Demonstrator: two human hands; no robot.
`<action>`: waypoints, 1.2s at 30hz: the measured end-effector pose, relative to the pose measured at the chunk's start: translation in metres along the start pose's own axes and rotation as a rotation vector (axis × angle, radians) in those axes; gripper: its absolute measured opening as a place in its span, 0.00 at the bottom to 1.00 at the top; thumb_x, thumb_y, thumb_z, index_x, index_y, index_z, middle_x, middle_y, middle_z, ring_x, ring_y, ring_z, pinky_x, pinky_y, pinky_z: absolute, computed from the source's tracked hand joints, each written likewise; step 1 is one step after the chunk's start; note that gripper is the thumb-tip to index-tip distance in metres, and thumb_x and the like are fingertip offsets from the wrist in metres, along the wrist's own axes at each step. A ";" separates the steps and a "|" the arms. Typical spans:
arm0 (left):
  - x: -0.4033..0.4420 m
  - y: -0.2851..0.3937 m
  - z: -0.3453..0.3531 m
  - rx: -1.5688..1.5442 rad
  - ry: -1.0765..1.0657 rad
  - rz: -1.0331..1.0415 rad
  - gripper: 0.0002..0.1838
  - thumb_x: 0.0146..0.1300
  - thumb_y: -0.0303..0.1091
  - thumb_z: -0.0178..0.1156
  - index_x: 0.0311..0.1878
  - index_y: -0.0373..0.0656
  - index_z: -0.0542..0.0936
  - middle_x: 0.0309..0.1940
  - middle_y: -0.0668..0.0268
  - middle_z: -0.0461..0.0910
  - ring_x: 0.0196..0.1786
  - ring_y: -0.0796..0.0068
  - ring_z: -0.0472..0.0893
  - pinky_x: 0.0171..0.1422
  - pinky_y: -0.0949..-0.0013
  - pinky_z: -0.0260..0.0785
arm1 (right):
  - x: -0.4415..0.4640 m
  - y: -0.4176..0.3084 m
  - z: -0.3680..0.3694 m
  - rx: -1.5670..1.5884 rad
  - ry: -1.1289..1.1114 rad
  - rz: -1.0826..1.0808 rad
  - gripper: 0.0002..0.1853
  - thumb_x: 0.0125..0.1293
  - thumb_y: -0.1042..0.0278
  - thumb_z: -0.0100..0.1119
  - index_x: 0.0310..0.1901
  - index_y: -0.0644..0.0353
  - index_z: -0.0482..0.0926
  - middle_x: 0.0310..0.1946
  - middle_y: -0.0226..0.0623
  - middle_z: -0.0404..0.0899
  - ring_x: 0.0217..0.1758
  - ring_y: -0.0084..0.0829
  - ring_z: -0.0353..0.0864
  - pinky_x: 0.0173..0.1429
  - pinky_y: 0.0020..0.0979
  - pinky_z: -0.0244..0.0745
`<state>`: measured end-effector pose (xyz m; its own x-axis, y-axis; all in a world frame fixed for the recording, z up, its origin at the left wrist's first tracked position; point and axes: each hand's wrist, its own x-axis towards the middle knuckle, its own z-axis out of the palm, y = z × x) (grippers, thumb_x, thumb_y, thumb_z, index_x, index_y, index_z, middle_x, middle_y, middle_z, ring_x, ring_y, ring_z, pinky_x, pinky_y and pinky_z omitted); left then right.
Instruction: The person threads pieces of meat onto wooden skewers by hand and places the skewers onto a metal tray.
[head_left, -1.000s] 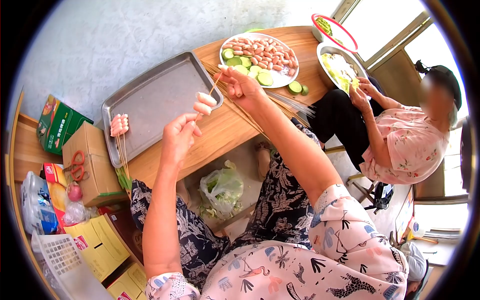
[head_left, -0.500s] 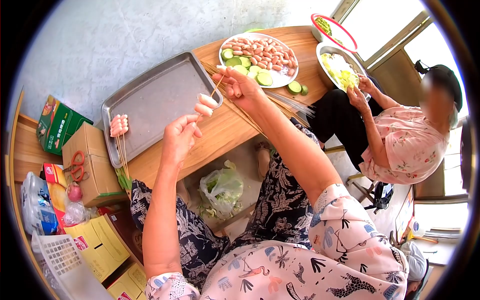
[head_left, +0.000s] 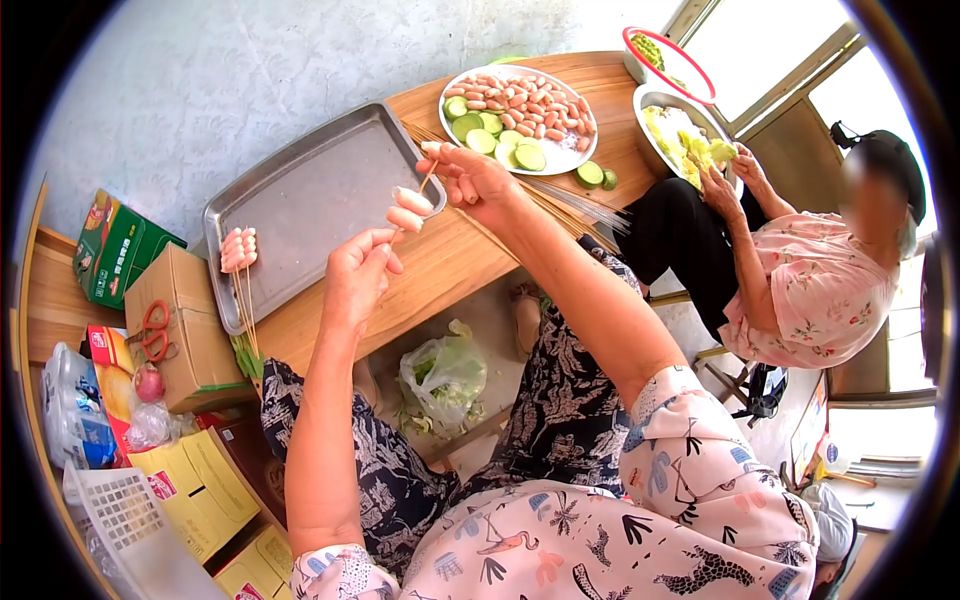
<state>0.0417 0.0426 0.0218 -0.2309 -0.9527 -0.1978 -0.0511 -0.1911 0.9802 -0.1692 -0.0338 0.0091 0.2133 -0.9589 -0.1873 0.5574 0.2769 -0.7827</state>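
Note:
My left hand (head_left: 358, 275) is closed in a pinch on a bamboo skewer, just below the small sausages (head_left: 408, 210) threaded on it. Further along the skewer (head_left: 428, 180), near its far end, my right hand (head_left: 480, 185) pinches another small sausage (head_left: 430, 148), partly covered by the fingers. A white plate (head_left: 568, 162) beyond my right hand bears many more small sausages (head_left: 520, 100) and zucchini slices (head_left: 480, 140). Loose bamboo skewers (head_left: 555, 212) lie beneath my right forearm. Finished-looking sausage skewers (head_left: 238, 250) rest on the left end of a metal tray (head_left: 310, 190).
To the right, a seated person (head_left: 800, 270) handles leafy greens (head_left: 715, 155) over a metal bowl (head_left: 645, 98). Cut zucchini (head_left: 588, 175) lies on the wooden table (head_left: 460, 250). A bag of greens (head_left: 443, 380) sits below. Red-handled scissors (head_left: 155, 332) rest on a cardboard box (head_left: 195, 340) at left.
My right hand has shifted slightly left and down along the skewer, closer to the threaded sausages. My left hand stays put. The other person's hands have moved right with a leaf.

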 end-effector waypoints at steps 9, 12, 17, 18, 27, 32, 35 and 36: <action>0.000 -0.001 -0.001 -0.006 0.012 -0.006 0.13 0.65 0.26 0.49 0.48 0.37 0.80 0.23 0.71 0.75 0.17 0.91 0.61 0.20 0.83 0.51 | 0.000 0.006 0.001 -0.060 0.004 -0.031 0.12 0.65 0.64 0.58 0.45 0.62 0.78 0.35 0.37 0.80 0.14 0.11 0.59 0.15 0.15 0.52; 0.001 -0.003 -0.001 0.000 0.022 -0.004 0.12 0.65 0.26 0.49 0.47 0.37 0.80 0.23 0.71 0.75 0.17 0.91 0.61 0.20 0.83 0.51 | -0.002 0.009 0.005 -0.058 -0.003 -0.039 0.12 0.65 0.64 0.58 0.45 0.63 0.79 0.34 0.38 0.81 0.14 0.11 0.59 0.15 0.15 0.51; 0.001 -0.001 0.000 -0.012 0.034 0.004 0.12 0.65 0.27 0.50 0.46 0.37 0.80 0.23 0.71 0.75 0.17 0.91 0.60 0.20 0.83 0.51 | -0.009 0.023 0.015 -0.311 -0.010 -0.014 0.12 0.68 0.61 0.56 0.44 0.62 0.79 0.28 0.27 0.77 0.16 0.11 0.62 0.19 0.16 0.57; 0.003 -0.002 0.000 -0.007 0.049 0.000 0.12 0.65 0.27 0.50 0.46 0.37 0.80 0.23 0.71 0.75 0.17 0.90 0.61 0.20 0.83 0.51 | -0.014 0.026 0.019 -0.310 -0.021 0.005 0.13 0.69 0.59 0.54 0.43 0.61 0.78 0.27 0.23 0.75 0.18 0.11 0.63 0.21 0.17 0.59; 0.004 0.001 0.000 -0.076 0.043 0.036 0.11 0.65 0.26 0.49 0.47 0.37 0.79 0.24 0.71 0.75 0.17 0.90 0.61 0.20 0.83 0.51 | 0.002 0.009 -0.002 0.024 0.166 0.030 0.17 0.74 0.57 0.41 0.36 0.61 0.73 0.29 0.36 0.76 0.19 0.19 0.63 0.24 0.18 0.61; 0.003 0.001 -0.001 -0.104 0.023 0.030 0.12 0.65 0.26 0.50 0.47 0.36 0.78 0.25 0.70 0.75 0.17 0.90 0.61 0.20 0.83 0.51 | 0.012 0.014 -0.025 0.520 0.089 0.142 0.15 0.74 0.62 0.36 0.32 0.62 0.65 0.27 0.37 0.70 0.36 0.35 0.73 0.38 0.31 0.74; 0.002 0.002 -0.001 -0.099 0.019 0.021 0.12 0.65 0.26 0.50 0.48 0.36 0.78 0.25 0.70 0.75 0.17 0.91 0.60 0.19 0.83 0.51 | 0.015 0.018 -0.027 0.558 0.071 0.181 0.14 0.73 0.68 0.34 0.29 0.62 0.64 0.25 0.36 0.69 0.44 0.40 0.75 0.49 0.36 0.77; 0.002 0.001 -0.001 -0.100 0.018 0.020 0.12 0.65 0.26 0.50 0.48 0.36 0.78 0.25 0.70 0.75 0.17 0.91 0.60 0.19 0.83 0.51 | 0.016 0.017 -0.029 0.568 -0.008 0.150 0.13 0.72 0.69 0.34 0.29 0.62 0.64 0.25 0.36 0.69 0.44 0.40 0.75 0.50 0.37 0.77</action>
<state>0.0418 0.0402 0.0223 -0.2137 -0.9605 -0.1785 0.0508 -0.1934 0.9798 -0.1795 -0.0464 -0.0247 0.3278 -0.9066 -0.2657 0.8626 0.4019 -0.3072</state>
